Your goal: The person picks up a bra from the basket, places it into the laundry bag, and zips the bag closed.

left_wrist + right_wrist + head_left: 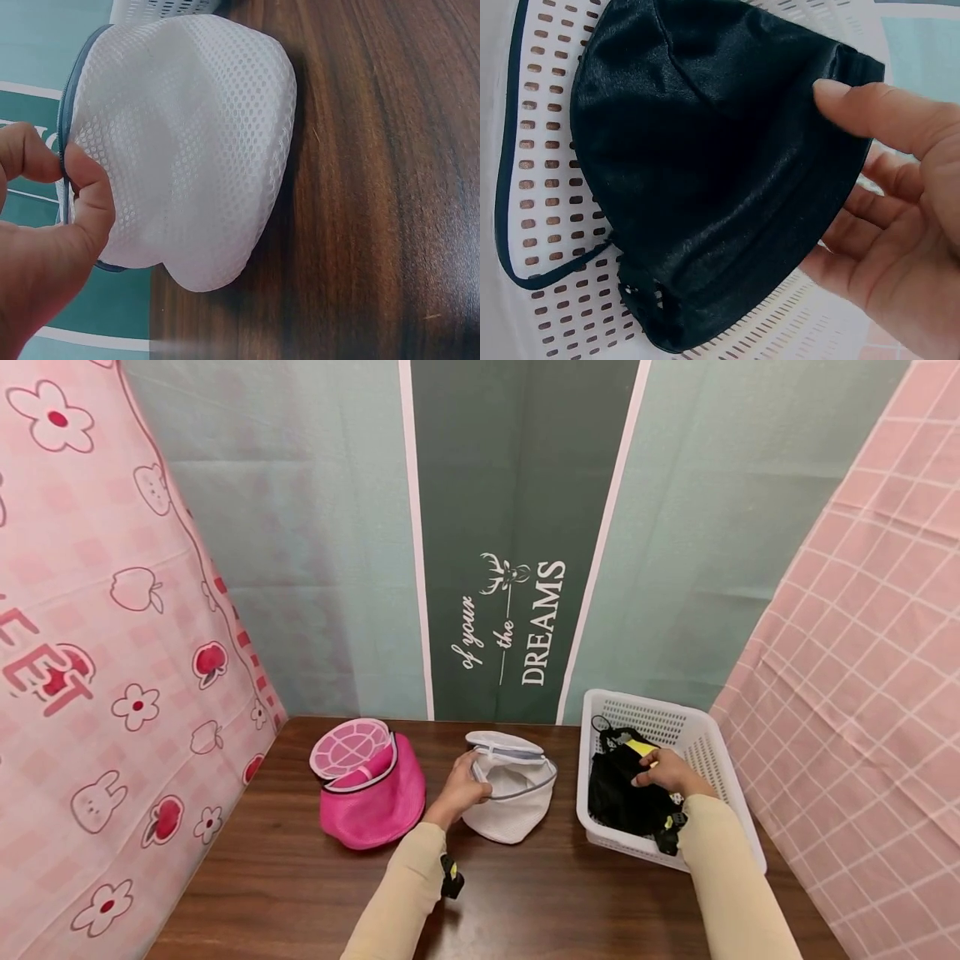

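Note:
My left hand (461, 791) pinches the grey zip rim of a white mesh laundry bag (512, 814), thumb on one side and fingers on the other. The bag stands on the table with its round lid (504, 742) folded back and its mouth agape. In the left wrist view the honeycomb mesh wall (187, 142) shows up close. Over the white basket, my right hand (671, 774) grips a black bra (712, 142) by its edge, thumb on top. Its smooth cup and a thin strap (551, 281) show in the right wrist view.
A pink mesh laundry bag (375, 814) with its lid raised stands at the left. The white perforated basket (588, 760) on the right holds more black fabric and something yellow (641, 747). Cloth curtains (360, 635) close off the back and both sides of the wooden table (525, 910).

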